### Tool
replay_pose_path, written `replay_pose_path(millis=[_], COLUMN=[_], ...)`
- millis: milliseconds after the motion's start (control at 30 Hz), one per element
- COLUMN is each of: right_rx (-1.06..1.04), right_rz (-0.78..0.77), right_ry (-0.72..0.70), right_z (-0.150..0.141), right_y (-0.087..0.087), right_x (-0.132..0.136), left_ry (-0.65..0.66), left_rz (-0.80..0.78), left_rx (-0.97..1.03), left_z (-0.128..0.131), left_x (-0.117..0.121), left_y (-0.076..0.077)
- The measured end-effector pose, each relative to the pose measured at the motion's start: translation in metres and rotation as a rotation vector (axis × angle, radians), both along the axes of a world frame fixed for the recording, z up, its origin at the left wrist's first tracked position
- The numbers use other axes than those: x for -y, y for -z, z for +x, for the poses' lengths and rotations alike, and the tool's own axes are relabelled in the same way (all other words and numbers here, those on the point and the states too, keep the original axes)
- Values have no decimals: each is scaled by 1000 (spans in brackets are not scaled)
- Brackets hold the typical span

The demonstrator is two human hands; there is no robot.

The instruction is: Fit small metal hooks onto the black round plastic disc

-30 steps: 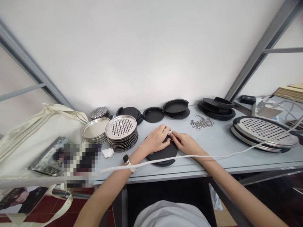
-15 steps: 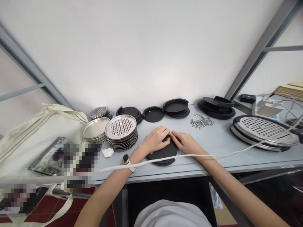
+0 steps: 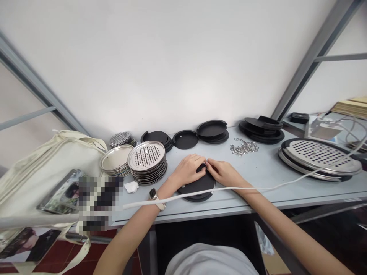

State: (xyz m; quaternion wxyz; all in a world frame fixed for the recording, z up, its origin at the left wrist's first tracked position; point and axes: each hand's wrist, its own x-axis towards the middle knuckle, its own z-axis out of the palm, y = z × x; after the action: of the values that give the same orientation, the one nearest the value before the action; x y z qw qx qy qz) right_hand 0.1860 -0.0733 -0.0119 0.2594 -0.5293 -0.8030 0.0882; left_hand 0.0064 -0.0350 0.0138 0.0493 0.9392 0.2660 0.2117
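A round black plate (image 3: 197, 188) with a raised rim lies on the table near its front edge. My left hand (image 3: 190, 168) is closed at the plate's far left side, thumb and curled fingers gripping its edge. Against it, my right hand (image 3: 219, 170) pinches at the far rim, where a small piece of bent metal wire (image 3: 205, 165) shows between the fingertips. The fingers hide most of that wire piece. Beyond my right hand lies a loose pile of small silvery wire pieces (image 3: 243, 147).
Left of my hands stand stacked metal grater discs (image 3: 146, 156) and plain metal discs (image 3: 115, 158). More black round parts (image 3: 212, 131) line the wall. Larger perforated discs (image 3: 318, 154) lie at right. A white cable (image 3: 275, 188) crosses in front, over my forearms; a cloth bag (image 3: 51, 164) is at left.
Both hands stay at the plate's far rim with only slight finger movement. The wire ring that showed by my right fingertips is now more hidden. The view has shifted slightly.
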Motion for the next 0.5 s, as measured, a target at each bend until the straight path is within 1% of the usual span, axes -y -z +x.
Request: replay_pose_path(millis=[500], right_rx=[52], right_rz=[-15], right_ry=[18], right_z=[-1], right_y=[-1], right_x=[0], left_ry=[-5], left_rz=[-12], left_rx=[-9], left_z=[0], left_x=[0], left_y=[0])
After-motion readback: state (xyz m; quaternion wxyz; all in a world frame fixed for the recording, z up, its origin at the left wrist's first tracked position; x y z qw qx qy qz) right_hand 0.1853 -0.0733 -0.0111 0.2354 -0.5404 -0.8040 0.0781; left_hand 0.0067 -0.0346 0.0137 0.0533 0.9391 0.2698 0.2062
